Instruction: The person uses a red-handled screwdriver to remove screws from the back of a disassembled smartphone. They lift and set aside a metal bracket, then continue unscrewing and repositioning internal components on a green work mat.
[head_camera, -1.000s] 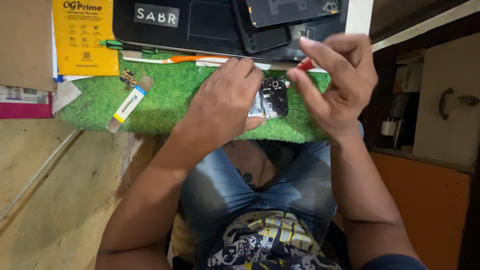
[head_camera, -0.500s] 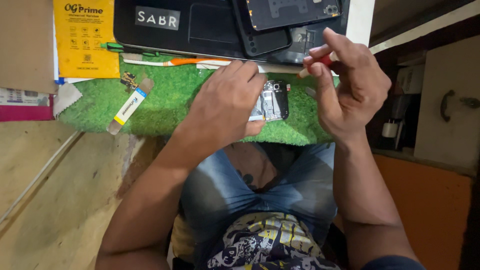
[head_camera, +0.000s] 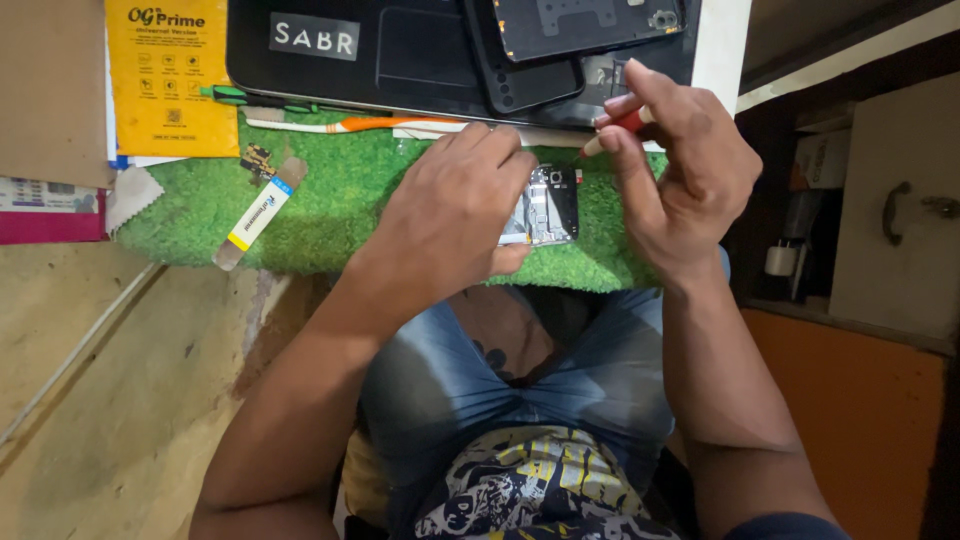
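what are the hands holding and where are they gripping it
Right hand pinches a red-handled screwdriver by its handle; left hand presses the opened phone at its left end.

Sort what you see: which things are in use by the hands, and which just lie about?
In use: opened phone under left hand; red-handled tool in right hand.
Lying about: toothbrush, flat pry tool, yellow packet, black back cover, green mat.
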